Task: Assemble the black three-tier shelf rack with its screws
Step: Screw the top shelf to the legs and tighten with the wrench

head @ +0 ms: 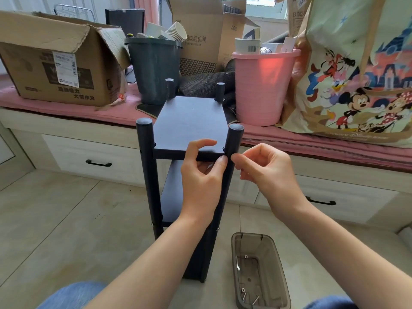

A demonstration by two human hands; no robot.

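The black shelf rack (187,121) stands upright on the tiled floor at frame centre. The left hand (201,175) pinches the top shelf's front edge, thumb above and forefinger below, just left of the front right post (233,143). The right hand (265,168), fingers curled, pinches at that post where it meets the shelf; whether it holds a screw cannot be told, and loose screws (250,296) lie in the grey tray (283,275) at lower right.

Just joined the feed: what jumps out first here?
The black shelf rack stands upright at centre on the floor, with the left hand gripping its top shelf's front edge and the right hand pinching at the front right post. A grey parts tray holding screws sits lower right.
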